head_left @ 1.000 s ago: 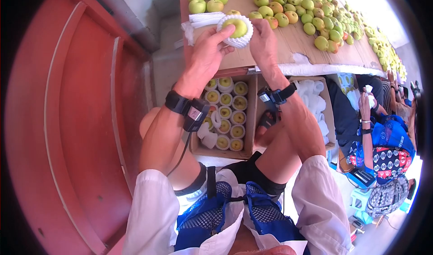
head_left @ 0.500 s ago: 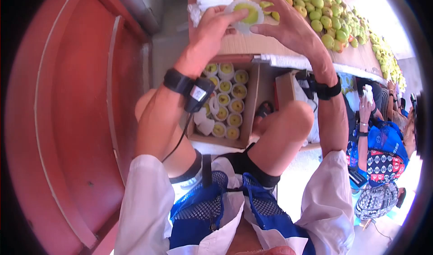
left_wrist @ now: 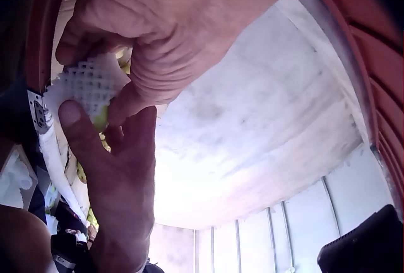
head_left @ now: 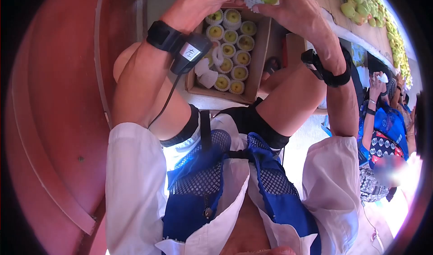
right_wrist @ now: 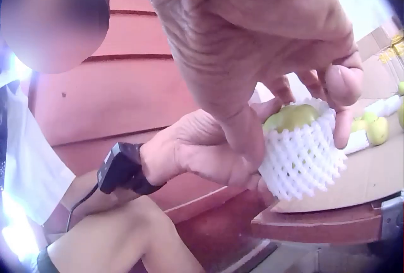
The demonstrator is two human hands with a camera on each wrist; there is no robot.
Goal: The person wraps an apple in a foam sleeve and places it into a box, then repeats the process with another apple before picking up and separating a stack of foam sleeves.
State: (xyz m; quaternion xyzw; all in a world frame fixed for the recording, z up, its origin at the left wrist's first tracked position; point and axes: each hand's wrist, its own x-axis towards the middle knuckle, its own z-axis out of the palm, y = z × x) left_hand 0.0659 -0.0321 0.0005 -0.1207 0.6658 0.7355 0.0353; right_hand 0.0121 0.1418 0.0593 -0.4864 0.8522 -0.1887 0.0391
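Note:
A green apple (right_wrist: 291, 117) sits in a white foam net sleeve (right_wrist: 304, 164), its top bare. My left hand (left_wrist: 170, 30) grips the sleeved apple from one side, fingers and thumb on the net. From the other side my right hand (right_wrist: 265, 52) reaches over it, thumb and fingers curved round the net. In the head view both hands meet at the top edge, where the apple is partly cut off. Below them a cardboard box (head_left: 264, 52) holds rows of apples in foam nets (head_left: 229, 50), with loose white net sleeves (head_left: 207, 77) lying on top.
The table edge (head_left: 333, 22) runs along the upper right, with a heap of loose apples (head_left: 356, 4) on it. A red panelled wall (head_left: 58, 97) stands at my left. My knees flank the box. Other people sit along the table at the right.
My hands and the sleeved apple have come back from over the table towards the box. The right hand drew away from the apple, fingers spread, and now closes round it again.

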